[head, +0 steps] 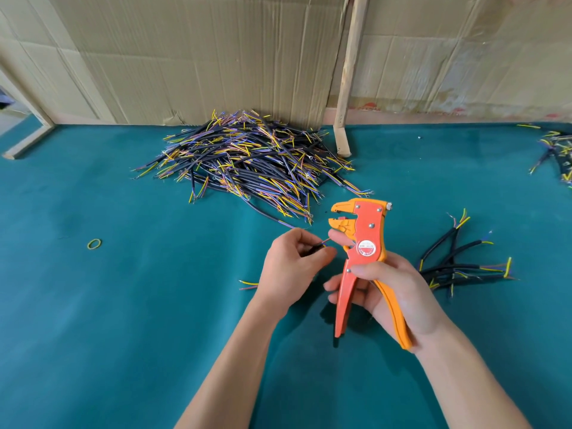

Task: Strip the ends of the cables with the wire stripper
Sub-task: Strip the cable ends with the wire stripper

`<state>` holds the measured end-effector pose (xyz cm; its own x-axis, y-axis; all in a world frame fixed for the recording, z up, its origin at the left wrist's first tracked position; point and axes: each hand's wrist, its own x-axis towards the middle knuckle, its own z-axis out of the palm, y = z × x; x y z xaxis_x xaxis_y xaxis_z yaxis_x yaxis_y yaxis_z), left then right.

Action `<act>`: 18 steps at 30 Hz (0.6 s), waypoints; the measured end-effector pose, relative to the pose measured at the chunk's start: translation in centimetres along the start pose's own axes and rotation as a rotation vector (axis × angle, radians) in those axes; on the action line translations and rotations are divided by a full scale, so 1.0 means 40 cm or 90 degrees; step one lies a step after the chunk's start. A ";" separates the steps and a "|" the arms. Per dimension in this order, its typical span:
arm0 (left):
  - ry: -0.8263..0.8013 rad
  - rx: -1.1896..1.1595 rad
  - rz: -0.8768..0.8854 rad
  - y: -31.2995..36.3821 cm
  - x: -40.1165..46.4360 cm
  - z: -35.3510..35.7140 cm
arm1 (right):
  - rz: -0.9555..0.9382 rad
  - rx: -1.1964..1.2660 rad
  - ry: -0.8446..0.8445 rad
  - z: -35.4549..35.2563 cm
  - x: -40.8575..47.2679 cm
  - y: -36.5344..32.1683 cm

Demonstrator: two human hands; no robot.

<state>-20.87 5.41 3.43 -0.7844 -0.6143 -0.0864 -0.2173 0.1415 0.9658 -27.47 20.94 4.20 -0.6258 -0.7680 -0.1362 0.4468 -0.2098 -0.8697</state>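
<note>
My right hand (393, 292) grips the handles of an orange and red wire stripper (365, 243), held upright with its jaws pointing left and slightly apart. My left hand (291, 267) pinches a short black cable (318, 245) whose thin coloured wire ends point toward the stripper's jaws, just below and left of them. The rest of that cable is hidden in my fingers. A big heap of black cables with yellow, blue and purple wire ends (247, 159) lies on the green table behind. A small bundle of similar cables (464, 267) lies right of my right hand.
The table has a teal green mat (123, 305). Cardboard sheets (201, 57) and a wooden strip (349, 75) stand along the back. A yellow rubber band (94, 244) lies at the left. More cables (557, 153) sit at the far right edge. Loose wire ends (248, 284) lie near my left wrist.
</note>
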 end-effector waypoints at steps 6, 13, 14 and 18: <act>0.063 0.086 0.054 -0.012 -0.010 -0.002 | -0.005 0.009 -0.003 -0.002 0.001 0.000; 0.031 0.067 0.043 -0.003 -0.012 -0.003 | -0.006 0.002 -0.008 0.000 0.000 -0.002; 0.014 0.045 0.031 0.004 -0.014 -0.003 | -0.007 0.000 -0.008 0.000 0.000 -0.003; 0.004 0.022 0.014 0.018 -0.016 0.000 | 0.000 -0.003 -0.001 -0.001 0.002 -0.003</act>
<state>-20.52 5.88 4.17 -0.7856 -0.6155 -0.0632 -0.2200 0.1823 0.9583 -27.59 20.95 4.28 -0.6251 -0.7687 -0.1355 0.4435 -0.2070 -0.8720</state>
